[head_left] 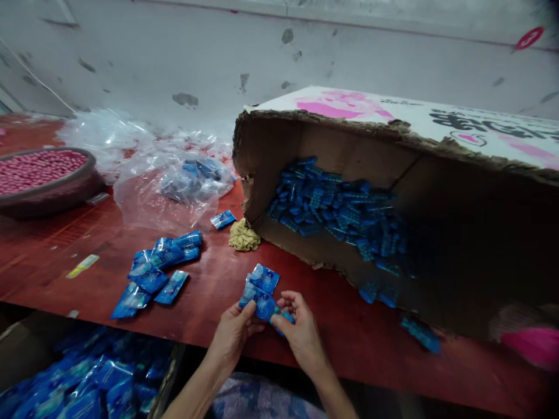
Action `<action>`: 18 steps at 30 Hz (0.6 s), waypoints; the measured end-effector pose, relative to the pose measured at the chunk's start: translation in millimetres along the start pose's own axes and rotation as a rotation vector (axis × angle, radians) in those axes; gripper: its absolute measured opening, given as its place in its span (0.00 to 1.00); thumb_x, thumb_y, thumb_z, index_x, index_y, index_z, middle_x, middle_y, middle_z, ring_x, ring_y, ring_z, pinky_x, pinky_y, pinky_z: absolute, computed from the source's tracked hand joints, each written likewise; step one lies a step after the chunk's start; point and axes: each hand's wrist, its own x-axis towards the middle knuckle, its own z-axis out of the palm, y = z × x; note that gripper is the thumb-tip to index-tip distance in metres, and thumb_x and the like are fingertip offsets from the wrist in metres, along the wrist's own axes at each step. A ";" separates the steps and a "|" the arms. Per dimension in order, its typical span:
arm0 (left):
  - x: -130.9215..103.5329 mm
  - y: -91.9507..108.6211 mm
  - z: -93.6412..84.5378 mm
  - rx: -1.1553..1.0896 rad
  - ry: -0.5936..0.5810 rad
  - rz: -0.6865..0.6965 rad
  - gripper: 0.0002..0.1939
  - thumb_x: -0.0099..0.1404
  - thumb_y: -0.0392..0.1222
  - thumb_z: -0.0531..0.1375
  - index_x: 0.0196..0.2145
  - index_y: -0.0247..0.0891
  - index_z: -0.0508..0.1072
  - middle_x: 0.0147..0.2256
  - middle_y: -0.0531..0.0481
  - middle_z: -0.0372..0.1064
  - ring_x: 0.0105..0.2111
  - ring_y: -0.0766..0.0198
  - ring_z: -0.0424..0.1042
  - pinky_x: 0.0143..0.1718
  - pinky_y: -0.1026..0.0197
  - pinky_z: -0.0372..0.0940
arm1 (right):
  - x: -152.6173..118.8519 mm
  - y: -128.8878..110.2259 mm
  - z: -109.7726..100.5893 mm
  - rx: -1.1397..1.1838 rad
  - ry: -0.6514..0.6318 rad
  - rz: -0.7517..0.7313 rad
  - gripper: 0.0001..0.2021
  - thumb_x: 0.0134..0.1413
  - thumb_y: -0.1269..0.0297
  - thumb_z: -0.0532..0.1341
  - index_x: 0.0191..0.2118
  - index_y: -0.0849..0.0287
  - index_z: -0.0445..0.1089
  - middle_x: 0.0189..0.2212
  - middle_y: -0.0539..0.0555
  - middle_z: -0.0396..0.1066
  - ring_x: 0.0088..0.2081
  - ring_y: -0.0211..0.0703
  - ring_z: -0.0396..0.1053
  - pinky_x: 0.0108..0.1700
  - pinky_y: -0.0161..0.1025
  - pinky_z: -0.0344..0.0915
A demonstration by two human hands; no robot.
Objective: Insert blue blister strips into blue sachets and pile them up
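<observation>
I hold a blue packet (264, 305) in my left hand (236, 320), with my thumb pressed on its near end. My right hand (300, 329) pinches a small bumpy blue strip (287, 316) right at the packet's other end. I cannot tell if the strip is going in or is just beside it. Both are over the red table (213, 291), close to its front edge. Another packet (265, 278) lies flat just past the one I hold.

I think this one is about half done, since the strip is not all the way inside.

To my left is a small heap of packets (151, 273) on the table. They look puffy, so I guess they are full. Lots more packets (109, 372) sit in the low box (169, 372) under the table edge, and those look done too, but I can't see inside them.

There seems to be plenty left. The big cardboard box (410, 119) on my right has a big pile of bumpy strips (332, 203) in it, and a few lie near its open edge. A clear bag (183, 203) holds more blue packets, maybe ones to fill.
</observation>
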 end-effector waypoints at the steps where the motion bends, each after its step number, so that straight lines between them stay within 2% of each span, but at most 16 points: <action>1: 0.0 -1.7 1.2 -0.022 0.001 -0.011 0.12 0.49 0.43 0.64 0.29 0.32 0.73 0.24 0.48 0.74 0.24 0.65 0.71 0.28 0.63 0.66 | -2.0 -1.0 3.3 -0.066 0.042 -0.032 0.14 0.40 0.73 0.61 0.38 0.57 0.65 0.31 0.50 0.68 0.33 0.39 0.66 0.36 0.36 0.64; 4: -0.3 -2.8 2.1 -0.079 -0.018 -0.021 0.09 0.51 0.41 0.63 0.29 0.32 0.73 0.25 0.48 0.74 0.26 0.65 0.72 0.31 0.63 0.66 | -9.5 -7.4 11.5 -0.168 0.077 -0.179 0.11 0.43 0.74 0.59 0.36 0.56 0.67 0.33 0.51 0.68 0.37 0.41 0.66 0.42 0.37 0.62; 6: -0.8 1.1 -0.4 -0.094 -0.051 -0.050 0.08 0.52 0.40 0.62 0.28 0.33 0.73 0.25 0.48 0.74 0.26 0.65 0.72 0.31 0.63 0.66 | -13.0 -11.4 13.2 -0.134 0.014 -0.242 0.12 0.44 0.75 0.58 0.37 0.55 0.69 0.37 0.51 0.68 0.41 0.42 0.65 0.45 0.38 0.60; 8: -1.4 7.8 -5.0 -0.084 -0.094 -0.096 0.07 0.53 0.40 0.62 0.29 0.33 0.73 0.26 0.48 0.74 0.26 0.64 0.72 0.29 0.63 0.66 | -13.0 -11.6 10.7 0.011 -0.123 -0.202 0.16 0.44 0.74 0.60 0.41 0.52 0.69 0.40 0.50 0.67 0.43 0.42 0.65 0.47 0.38 0.60; 10: -2.3 14.2 -10.0 -0.057 -0.137 -0.134 0.08 0.54 0.40 0.61 0.31 0.34 0.73 0.28 0.47 0.75 0.27 0.63 0.73 0.29 0.63 0.66 | -9.4 -6.9 5.8 0.237 -0.300 -0.086 0.21 0.43 0.71 0.63 0.46 0.50 0.66 0.43 0.50 0.67 0.42 0.42 0.66 0.45 0.39 0.62; 12: -3.2 18.1 -13.4 -0.035 -0.182 -0.142 0.09 0.55 0.40 0.60 0.34 0.34 0.73 0.30 0.45 0.75 0.28 0.62 0.73 0.29 0.62 0.66 | -3.6 1.4 1.1 0.435 -0.415 0.008 0.25 0.39 0.67 0.67 0.47 0.49 0.65 0.43 0.50 0.67 0.41 0.41 0.66 0.42 0.39 0.63; 15: -4.4 18.9 -14.2 -0.060 -0.268 -0.148 0.09 0.58 0.38 0.57 0.37 0.34 0.73 0.31 0.45 0.75 0.30 0.61 0.73 0.31 0.61 0.66 | 4.2 13.9 -1.0 0.547 -0.426 0.017 0.31 0.29 0.62 0.72 0.46 0.48 0.66 0.42 0.49 0.66 0.40 0.40 0.65 0.40 0.36 0.62; 18: -4.6 17.6 -13.5 -0.102 -0.345 -0.191 0.11 0.58 0.37 0.56 0.38 0.33 0.73 0.31 0.44 0.74 0.31 0.61 0.73 0.35 0.59 0.65 | 7.3 20.5 1.6 0.575 -0.464 0.015 0.40 0.23 0.61 0.73 0.51 0.45 0.61 0.46 0.50 0.64 0.42 0.41 0.64 0.41 0.37 0.61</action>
